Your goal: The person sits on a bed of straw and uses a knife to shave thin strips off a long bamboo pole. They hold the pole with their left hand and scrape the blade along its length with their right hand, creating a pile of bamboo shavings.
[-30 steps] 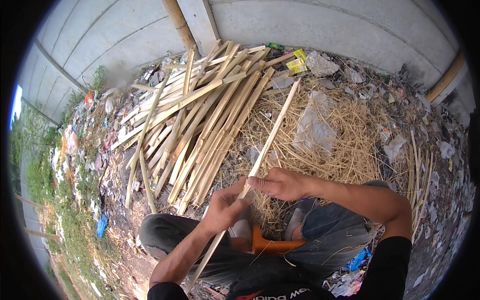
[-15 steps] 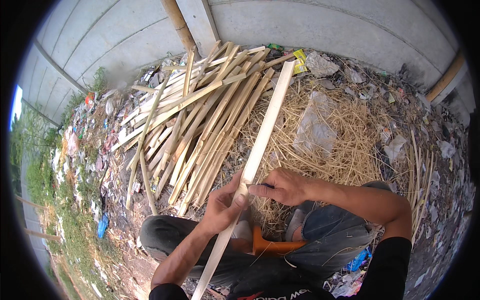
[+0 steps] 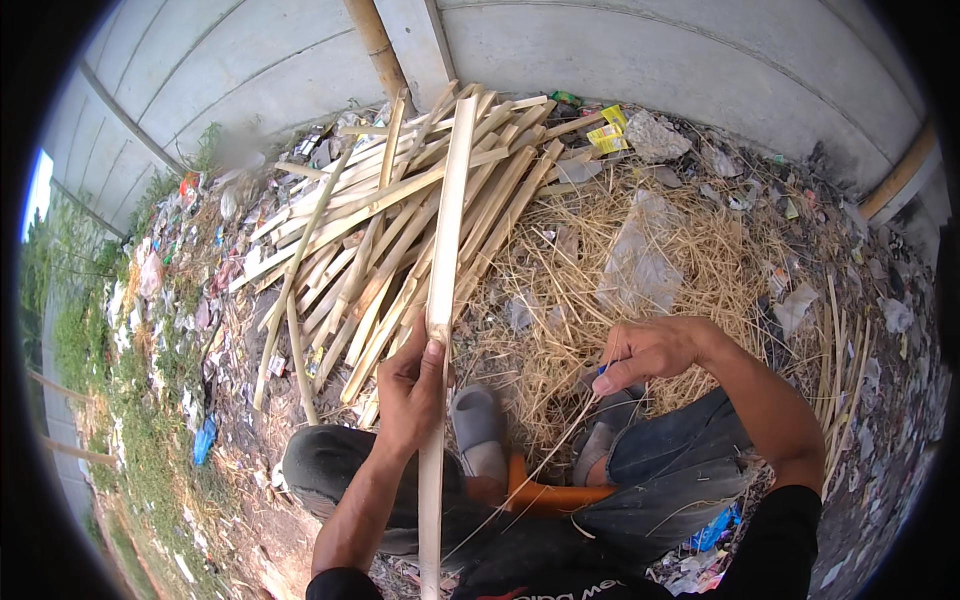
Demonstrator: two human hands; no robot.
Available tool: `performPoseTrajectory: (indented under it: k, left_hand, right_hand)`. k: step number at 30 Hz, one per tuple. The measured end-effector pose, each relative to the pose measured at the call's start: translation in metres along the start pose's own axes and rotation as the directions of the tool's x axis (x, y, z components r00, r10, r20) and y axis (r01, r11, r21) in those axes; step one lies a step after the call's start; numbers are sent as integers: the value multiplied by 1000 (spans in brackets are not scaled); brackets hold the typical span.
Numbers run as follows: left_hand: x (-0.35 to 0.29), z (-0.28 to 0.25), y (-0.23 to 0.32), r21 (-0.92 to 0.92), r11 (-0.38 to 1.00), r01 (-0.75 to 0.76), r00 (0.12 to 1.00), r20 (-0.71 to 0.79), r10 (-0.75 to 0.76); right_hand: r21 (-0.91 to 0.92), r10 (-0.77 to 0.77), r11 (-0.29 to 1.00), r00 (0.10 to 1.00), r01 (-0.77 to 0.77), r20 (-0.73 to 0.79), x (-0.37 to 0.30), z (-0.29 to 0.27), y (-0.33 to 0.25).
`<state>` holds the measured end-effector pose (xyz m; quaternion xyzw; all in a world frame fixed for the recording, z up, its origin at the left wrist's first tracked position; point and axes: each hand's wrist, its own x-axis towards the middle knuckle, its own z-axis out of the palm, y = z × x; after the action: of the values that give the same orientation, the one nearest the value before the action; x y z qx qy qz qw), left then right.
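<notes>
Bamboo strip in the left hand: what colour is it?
The bamboo strip is pale cream; head view shows it best.

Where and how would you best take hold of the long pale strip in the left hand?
Probably just above the left hand, pinching the long pale strip across its narrow width, coming from the right. The left hand holds it from the left, and above that hold both long edges are bare.

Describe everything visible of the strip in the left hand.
The strip is long, narrow and pale, bamboo by its look, with a joint-like band just above the left hand, which grips it. It points away from the body, its far part seen against the pile of sticks; its near end reaches the picture's lower edge.
</notes>
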<state>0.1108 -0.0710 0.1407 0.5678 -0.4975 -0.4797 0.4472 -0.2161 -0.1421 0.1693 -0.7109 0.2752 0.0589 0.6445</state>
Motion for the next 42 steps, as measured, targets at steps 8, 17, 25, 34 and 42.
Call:
performPoseTrajectory:
  k: [8,17,25,34,42]
  left_hand:
    - [16,-37,2,-32,991,-133,974,-187,125]
    - [25,-39,2,8,975,-221,955,-199,218]
    - [57,-170,129,170,881,-442,686,-569,454]
    - [-5,-240,183,219,804,-553,664,-468,584]
    - [-23,-37,66,19,999,-33,996,85,31]
  right_hand:
    - [368,82,930,969,10,-232,-84,-50,21]
    - [-71,140,874,389,-481,-910,-118,-89,74]
    - [-16,-98,682,-70,-732,-993,-139,-124,124]
    - [196,2,660,-260,-725,-966,-161,-129,145]
    - [-230,-214,883,86,-409,-973,-56,-64,31]
